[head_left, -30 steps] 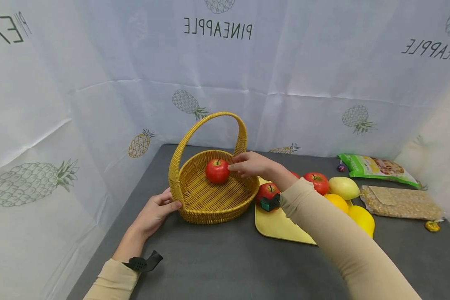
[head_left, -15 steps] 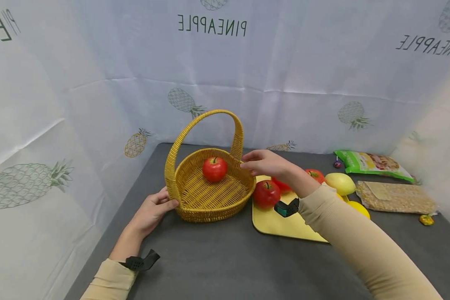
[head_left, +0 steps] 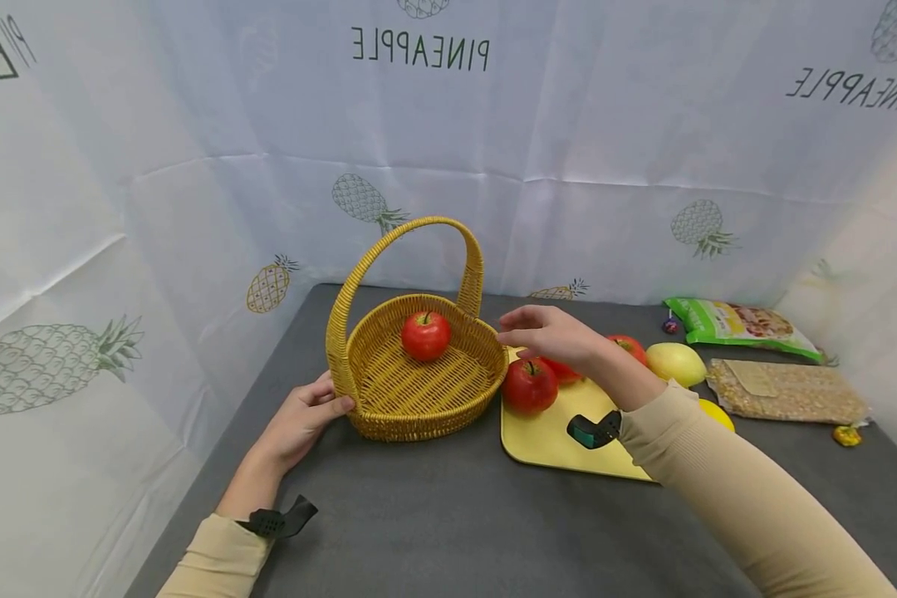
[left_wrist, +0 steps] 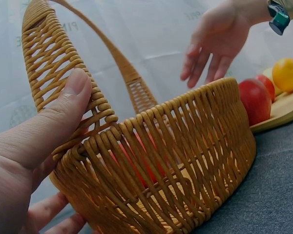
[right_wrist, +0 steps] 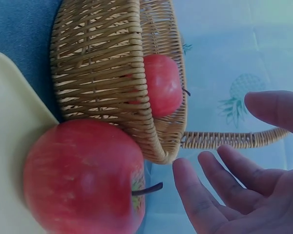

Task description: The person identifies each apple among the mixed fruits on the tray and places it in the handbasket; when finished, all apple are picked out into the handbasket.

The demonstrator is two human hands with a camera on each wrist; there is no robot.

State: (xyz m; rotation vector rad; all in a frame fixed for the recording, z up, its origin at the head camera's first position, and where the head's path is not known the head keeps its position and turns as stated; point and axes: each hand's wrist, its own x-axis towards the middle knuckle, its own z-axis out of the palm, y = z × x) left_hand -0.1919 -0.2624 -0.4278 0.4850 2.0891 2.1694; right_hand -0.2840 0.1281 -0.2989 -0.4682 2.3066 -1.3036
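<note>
A yellow wicker basket (head_left: 426, 423) with a tall arched handle stands on the dark table, one red apple (head_left: 426, 336) inside it. My left hand (head_left: 299, 423) grips the basket's left side where the handle joins the rim; its thumb (left_wrist: 63, 102) lies over the weave. Just off the basket's right rim, my right hand (head_left: 549, 334) hangs in the air with spread fingers and nothing in them. Below it, another red apple (right_wrist: 83, 175) sits on a pale yellow tray (head_left: 568, 444), close against the basket.
More fruit is on the tray: further red apples (head_left: 628, 347), a pale yellow-green fruit (head_left: 676, 364) and a yellow one (head_left: 716, 414), partly behind the right arm. At right lie a green bag (head_left: 747, 322), a clear bag of grains (head_left: 785, 390) and small wrapped sweets (head_left: 846, 436). Printed cloth hangs behind.
My right hand has moved away from the apple in the basket, rightward past the rim. My left hand keeps its hold on the basket. The head view has shifted slightly.
</note>
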